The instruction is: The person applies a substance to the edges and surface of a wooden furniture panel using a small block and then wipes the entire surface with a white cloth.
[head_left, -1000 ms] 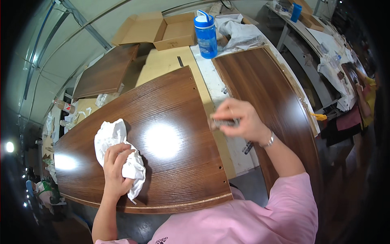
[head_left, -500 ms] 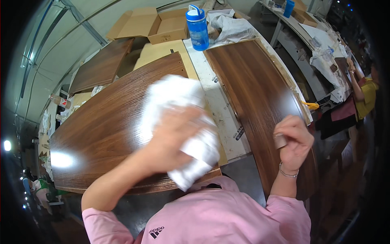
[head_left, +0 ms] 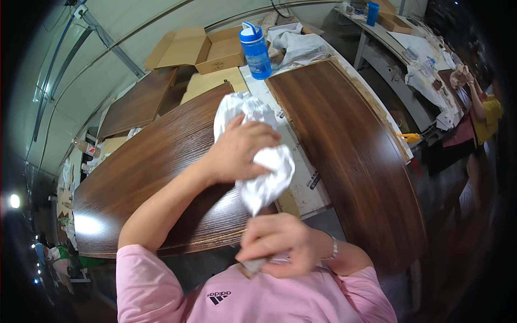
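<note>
My left hand (head_left: 240, 152) is closed on a crumpled white cloth (head_left: 273, 169), pressed against the right end of a dark brown wood-grain panel (head_left: 153, 156) with a curved edge. Close to my chest, below the cloth's lower tip, my right hand (head_left: 283, 242) is closed with a small flat grey-tan piece (head_left: 253, 265) pinched in its fingers. Its kind is not clear, and the hand is slightly blurred. A second brown panel (head_left: 350, 145) lies to the right on the white worktable (head_left: 301, 185).
A blue bottle (head_left: 256, 54) stands at the far side, beside open cardboard boxes (head_left: 218, 51) and a white plastic bag (head_left: 299, 46). Another brown panel (head_left: 137, 102) lies at far left. A yellow tool (head_left: 409, 137) sits on the right edge. At far right, a person in yellow (head_left: 487, 116) works at another table.
My right hand has swung left from over the right panel to in front of my chest, with the small piece in it. My left hand and the cloth have shifted slightly.
</note>
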The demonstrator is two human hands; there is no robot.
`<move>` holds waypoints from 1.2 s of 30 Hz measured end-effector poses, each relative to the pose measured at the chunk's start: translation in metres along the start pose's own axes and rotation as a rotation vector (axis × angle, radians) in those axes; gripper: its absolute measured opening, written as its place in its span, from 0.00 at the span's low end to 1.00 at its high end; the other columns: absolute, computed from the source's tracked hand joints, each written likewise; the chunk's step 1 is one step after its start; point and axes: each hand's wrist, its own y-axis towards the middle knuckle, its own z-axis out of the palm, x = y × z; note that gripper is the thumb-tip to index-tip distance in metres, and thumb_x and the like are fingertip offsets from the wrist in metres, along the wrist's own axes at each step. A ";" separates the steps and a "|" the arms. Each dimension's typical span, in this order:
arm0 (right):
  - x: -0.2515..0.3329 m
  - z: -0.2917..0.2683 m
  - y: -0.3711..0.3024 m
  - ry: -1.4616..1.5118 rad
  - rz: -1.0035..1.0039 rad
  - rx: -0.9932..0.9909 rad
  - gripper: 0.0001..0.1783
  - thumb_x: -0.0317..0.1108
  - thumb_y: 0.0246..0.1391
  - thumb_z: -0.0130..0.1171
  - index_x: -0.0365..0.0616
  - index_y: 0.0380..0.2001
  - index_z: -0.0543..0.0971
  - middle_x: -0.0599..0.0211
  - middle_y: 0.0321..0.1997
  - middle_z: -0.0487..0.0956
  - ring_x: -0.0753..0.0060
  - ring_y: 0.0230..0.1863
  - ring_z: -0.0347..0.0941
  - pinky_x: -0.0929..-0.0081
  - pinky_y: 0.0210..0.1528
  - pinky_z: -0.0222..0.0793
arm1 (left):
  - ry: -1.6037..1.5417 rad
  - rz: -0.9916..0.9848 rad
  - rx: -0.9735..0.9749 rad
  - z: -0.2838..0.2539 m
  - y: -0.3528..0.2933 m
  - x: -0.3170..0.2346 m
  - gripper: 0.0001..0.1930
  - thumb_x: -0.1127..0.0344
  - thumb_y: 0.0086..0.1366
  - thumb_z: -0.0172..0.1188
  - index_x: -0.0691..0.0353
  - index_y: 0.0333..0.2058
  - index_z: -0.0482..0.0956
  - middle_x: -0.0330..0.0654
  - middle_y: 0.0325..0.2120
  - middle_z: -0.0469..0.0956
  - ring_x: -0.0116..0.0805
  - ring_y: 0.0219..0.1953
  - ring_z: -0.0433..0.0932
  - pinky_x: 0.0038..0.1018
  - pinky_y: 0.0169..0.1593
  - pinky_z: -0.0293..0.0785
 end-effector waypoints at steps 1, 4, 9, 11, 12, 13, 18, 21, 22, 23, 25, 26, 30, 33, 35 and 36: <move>-0.006 0.004 0.007 -0.027 0.064 0.011 0.21 0.20 0.41 0.63 0.35 0.43 0.83 0.57 0.38 0.79 0.58 0.35 0.78 0.68 0.36 0.74 | 0.039 -0.060 -0.015 0.004 0.009 0.016 0.28 0.50 0.49 0.72 0.54 0.49 0.81 0.43 0.50 0.79 0.43 0.59 0.73 0.52 0.64 0.57; -0.004 0.007 0.012 -0.070 0.225 0.082 0.19 0.22 0.42 0.63 0.36 0.42 0.82 0.58 0.37 0.79 0.59 0.35 0.78 0.68 0.38 0.74 | 0.004 -0.266 -0.172 -0.005 0.031 0.072 0.27 0.58 0.49 0.74 0.62 0.48 0.83 0.51 0.39 0.84 0.52 0.43 0.82 0.42 0.53 0.75; -0.011 0.000 -0.001 -0.157 0.200 -0.003 0.19 0.25 0.42 0.65 0.35 0.42 0.81 0.58 0.37 0.79 0.56 0.35 0.78 0.67 0.38 0.73 | -0.430 -0.324 -0.280 -0.003 0.027 0.008 0.27 0.68 0.48 0.70 0.68 0.50 0.79 0.55 0.44 0.82 0.51 0.49 0.80 0.38 0.53 0.76; -0.012 0.004 0.001 -0.154 0.203 -0.020 0.19 0.25 0.41 0.65 0.35 0.42 0.81 0.57 0.37 0.79 0.56 0.36 0.78 0.67 0.38 0.73 | -0.220 0.189 0.109 -0.010 0.014 -0.027 0.27 0.67 0.46 0.71 0.60 0.49 0.81 0.46 0.49 0.80 0.43 0.57 0.74 0.43 0.65 0.63; -0.013 0.006 0.003 -0.134 0.198 -0.011 0.19 0.25 0.41 0.65 0.35 0.41 0.81 0.57 0.37 0.79 0.55 0.36 0.78 0.67 0.38 0.73 | -0.122 0.261 0.154 -0.006 0.008 -0.023 0.25 0.69 0.47 0.71 0.57 0.48 0.81 0.44 0.48 0.80 0.40 0.57 0.74 0.44 0.66 0.59; -0.008 0.006 0.005 -0.153 0.185 -0.005 0.19 0.25 0.41 0.65 0.35 0.41 0.81 0.57 0.37 0.79 0.54 0.35 0.77 0.66 0.37 0.73 | -0.099 0.159 0.028 -0.003 0.008 -0.008 0.24 0.70 0.48 0.71 0.58 0.47 0.81 0.45 0.47 0.81 0.43 0.55 0.76 0.44 0.64 0.63; -0.007 0.011 0.006 -0.151 0.176 -0.009 0.19 0.25 0.42 0.65 0.36 0.42 0.81 0.58 0.37 0.78 0.54 0.35 0.78 0.66 0.36 0.73 | -0.273 -0.435 -0.907 -0.033 0.019 0.083 0.21 0.78 0.54 0.64 0.67 0.50 0.79 0.46 0.40 0.84 0.39 0.41 0.83 0.31 0.45 0.79; -0.011 0.008 -0.003 -0.129 0.186 -0.074 0.20 0.25 0.42 0.65 0.37 0.43 0.81 0.58 0.37 0.78 0.54 0.35 0.78 0.66 0.35 0.73 | -0.564 -0.513 -0.611 -0.052 0.004 0.044 0.24 0.77 0.52 0.61 0.66 0.51 0.78 0.44 0.43 0.83 0.35 0.46 0.80 0.32 0.50 0.77; -0.013 0.006 -0.006 -0.098 0.206 -0.094 0.20 0.25 0.42 0.65 0.37 0.44 0.81 0.59 0.38 0.78 0.54 0.35 0.78 0.65 0.35 0.73 | -0.717 -0.530 -0.414 -0.044 -0.001 0.035 0.25 0.74 0.51 0.62 0.64 0.52 0.79 0.46 0.46 0.82 0.38 0.50 0.80 0.36 0.55 0.75; -0.012 0.006 -0.004 -0.102 0.209 -0.082 0.20 0.25 0.43 0.65 0.37 0.44 0.80 0.58 0.38 0.78 0.55 0.35 0.77 0.65 0.35 0.73 | -0.347 -0.291 -0.232 -0.039 -0.005 0.026 0.27 0.71 0.49 0.62 0.62 0.52 0.79 0.47 0.51 0.79 0.42 0.56 0.76 0.41 0.61 0.69; -0.011 0.005 -0.001 -0.094 0.198 -0.075 0.20 0.25 0.43 0.65 0.37 0.44 0.80 0.58 0.38 0.78 0.55 0.35 0.78 0.65 0.35 0.73 | -0.045 -0.136 0.076 -0.020 -0.004 0.023 0.32 0.59 0.46 0.66 0.56 0.54 0.78 0.50 0.63 0.70 0.51 0.69 0.61 0.53 0.71 0.51; -0.011 0.005 0.000 -0.091 0.188 -0.067 0.20 0.25 0.44 0.65 0.37 0.44 0.80 0.58 0.37 0.78 0.56 0.35 0.78 0.66 0.35 0.73 | 0.043 -0.152 -0.019 -0.008 -0.004 0.040 0.30 0.58 0.51 0.67 0.57 0.55 0.77 0.49 0.63 0.70 0.49 0.68 0.63 0.55 0.68 0.54; -0.009 0.005 0.004 -0.079 0.172 -0.020 0.20 0.24 0.44 0.65 0.36 0.45 0.81 0.58 0.37 0.78 0.57 0.35 0.78 0.66 0.36 0.73 | 0.076 -0.378 -0.319 -0.017 0.014 0.129 0.25 0.59 0.60 0.64 0.58 0.56 0.76 0.55 0.54 0.77 0.52 0.60 0.73 0.44 0.64 0.65; -0.010 0.005 0.004 -0.120 0.178 -0.050 0.21 0.23 0.42 0.66 0.35 0.45 0.82 0.56 0.39 0.80 0.59 0.36 0.79 0.69 0.36 0.75 | 0.221 -0.641 -0.299 -0.048 0.026 0.165 0.25 0.60 0.59 0.65 0.57 0.56 0.77 0.56 0.44 0.82 0.55 0.46 0.81 0.43 0.50 0.76; -0.009 0.003 0.005 -0.116 0.176 -0.039 0.21 0.23 0.43 0.66 0.34 0.44 0.82 0.56 0.39 0.81 0.60 0.36 0.79 0.70 0.35 0.75 | 0.551 -0.672 -0.391 -0.052 0.014 0.196 0.23 0.67 0.57 0.67 0.59 0.53 0.79 0.55 0.44 0.83 0.53 0.44 0.83 0.44 0.49 0.77; -0.009 0.002 0.005 -0.126 0.189 -0.062 0.21 0.23 0.43 0.66 0.34 0.44 0.82 0.56 0.39 0.81 0.61 0.35 0.80 0.71 0.35 0.75 | 0.566 -0.689 -0.394 -0.056 0.008 0.195 0.23 0.67 0.57 0.67 0.59 0.53 0.79 0.55 0.44 0.83 0.53 0.44 0.83 0.44 0.49 0.77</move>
